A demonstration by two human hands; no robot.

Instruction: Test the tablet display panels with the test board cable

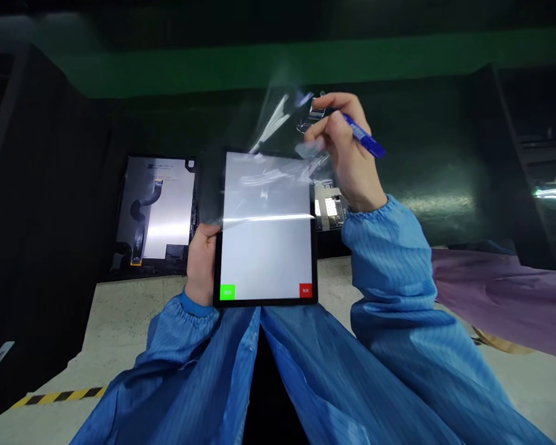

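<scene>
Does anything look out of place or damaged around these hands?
Nothing looks clearly damaged. Only the glossy, clear plastic film stands out: it rises, bent, over the black-framed rectangular tablet instead of lying flat.

Dim surroundings frame the brightly glowing tablet [266, 259]; above it, clear plastic film [274, 123] shows streaky glare and blur; left of it, a display panel [167, 213] reflects white light.

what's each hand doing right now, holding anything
Left hand: closed on the left edge of the lit tablet.
Right hand: closed, holding a blue pen and apparently pinching clear film.
</scene>
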